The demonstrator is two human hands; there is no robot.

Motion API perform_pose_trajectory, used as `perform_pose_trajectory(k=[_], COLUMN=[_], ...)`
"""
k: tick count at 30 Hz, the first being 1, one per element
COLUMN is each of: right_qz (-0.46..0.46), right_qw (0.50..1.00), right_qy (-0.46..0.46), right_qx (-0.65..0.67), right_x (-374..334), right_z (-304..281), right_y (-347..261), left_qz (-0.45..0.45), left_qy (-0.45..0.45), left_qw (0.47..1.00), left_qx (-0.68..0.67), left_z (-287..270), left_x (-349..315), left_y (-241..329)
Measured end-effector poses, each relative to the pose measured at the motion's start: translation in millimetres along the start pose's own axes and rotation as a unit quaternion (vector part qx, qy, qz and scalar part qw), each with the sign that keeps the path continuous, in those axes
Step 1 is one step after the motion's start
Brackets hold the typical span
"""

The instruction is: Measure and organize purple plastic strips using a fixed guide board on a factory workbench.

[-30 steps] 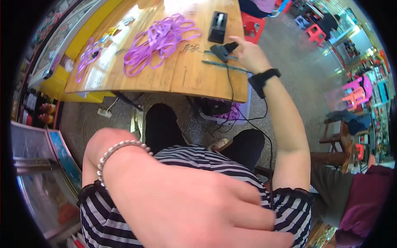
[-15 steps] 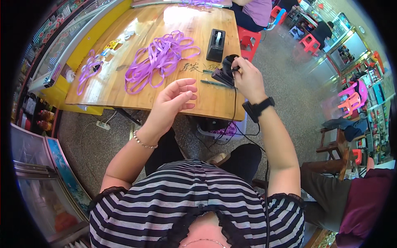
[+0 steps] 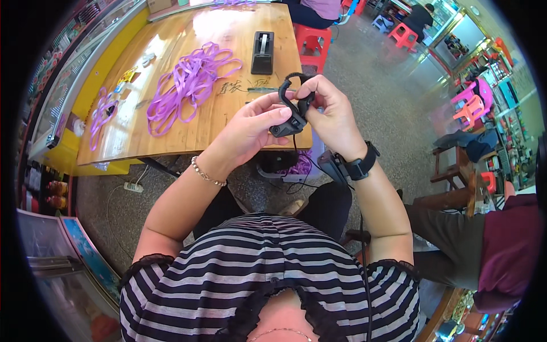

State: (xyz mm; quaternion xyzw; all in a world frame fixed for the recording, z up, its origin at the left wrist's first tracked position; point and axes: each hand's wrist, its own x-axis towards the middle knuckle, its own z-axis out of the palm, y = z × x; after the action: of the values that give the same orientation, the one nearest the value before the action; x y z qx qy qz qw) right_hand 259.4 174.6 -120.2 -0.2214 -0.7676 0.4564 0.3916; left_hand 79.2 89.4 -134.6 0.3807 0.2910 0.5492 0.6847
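Note:
Above the table's near right corner I hold a small black device with a curved strap (image 3: 289, 126); a thin cable hangs from it. My left hand (image 3: 246, 130) is closed on its left side, thumb on the body. My right hand (image 3: 331, 118) pinches the strap from the right. Around my right wrist sits a similar black strapped device (image 3: 359, 165). Beyond my hands a black tape dispenser (image 3: 262, 54) stands on the wooden table (image 3: 165, 34). To its left lies a loose heap of purple ribbon (image 3: 185, 85).
A smaller purple ribbon bundle (image 3: 102, 117) lies at the table's left edge. Below the near edge is a whitish bin (image 3: 316, 151) with purple ribbon inside. A red stool (image 3: 313, 45) and a seated person are at the far right; another person (image 3: 501, 251) is close on my right.
My right hand has lifted the black device off the table corner and brought it nearer and left. My left hand has moved right and closed on it. The view has shifted slightly.

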Motion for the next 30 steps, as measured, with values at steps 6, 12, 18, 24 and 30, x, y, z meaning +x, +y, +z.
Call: perform_pose_trajectory(k=[6, 12, 18, 24, 30], right_qz=[0.072, 0.135, 0.166, 0.133, 0.090], right_qw=[0.958, 0.927, 0.921, 0.921, 0.972], right_qy=[-0.022, -0.019, -0.025, -0.022, -0.001], right_qx=[0.278, 0.348, 0.353, 0.367, 0.216], right_x=[-18.0, -30.1, -40.1, -48.1, -54.0], right_z=[-25.9, -41.1, -41.0, -30.6, -16.7], right_y=[-13.2, -14.6, -21.3, -30.1, -42.2], left_qz=[-0.067, -0.083, -0.108, -0.066, 0.213], left_qy=[-0.010, -0.010, -0.041, -0.035, 0.050], left_qw=[0.998, 0.996, 0.993, 0.997, 0.929], left_qx=[-0.018, 0.037, -0.015, -0.014, 0.298], left_z=[13.0, 27.3, 24.3, 22.9, 25.9], left_x=[-0.5, -3.4, -12.3, -21.0, -42.6], left_y=[2.9, -3.7, -13.5, -25.2, -24.9])
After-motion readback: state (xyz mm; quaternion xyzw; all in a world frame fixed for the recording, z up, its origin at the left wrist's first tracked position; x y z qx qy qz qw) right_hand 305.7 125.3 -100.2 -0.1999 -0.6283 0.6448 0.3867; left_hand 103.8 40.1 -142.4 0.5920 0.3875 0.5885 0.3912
